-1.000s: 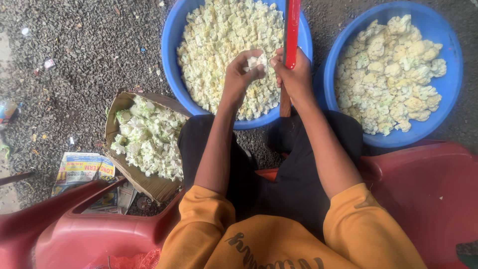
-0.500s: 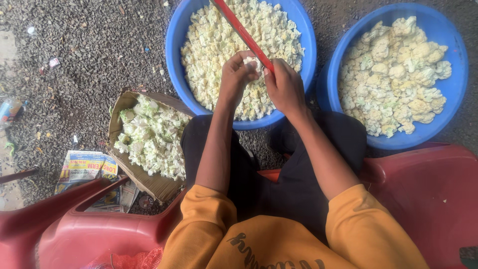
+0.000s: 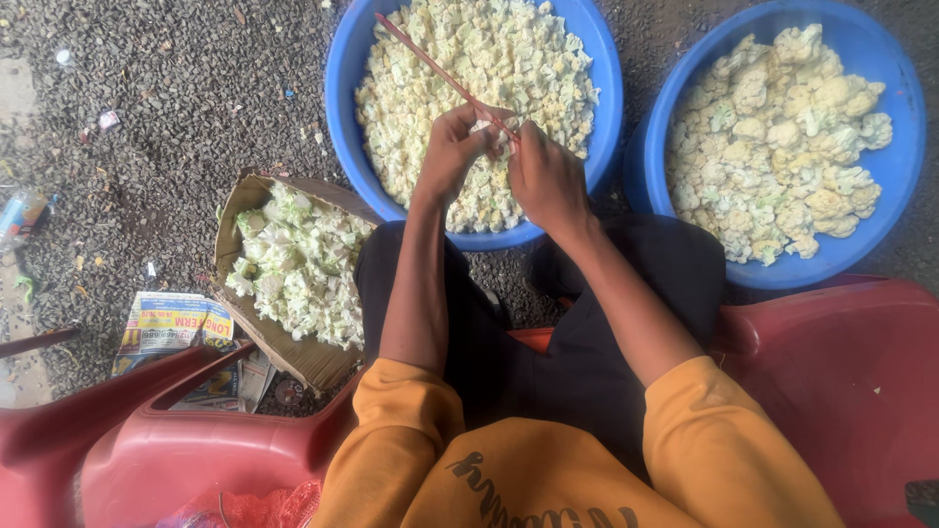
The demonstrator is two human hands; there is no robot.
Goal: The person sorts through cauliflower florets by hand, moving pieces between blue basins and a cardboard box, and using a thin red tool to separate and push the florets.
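Left hand and right hand meet above the near rim of the middle blue tub. Left fingers pinch a small cauliflower piece; right fingers are pressed together around a thin red knife slanting up-left. Cardboard box of trimmings lies left; second blue tub right.

Dark gravel ground in daylight; red plastic chairs nearby; newspaper lies on the gravel.
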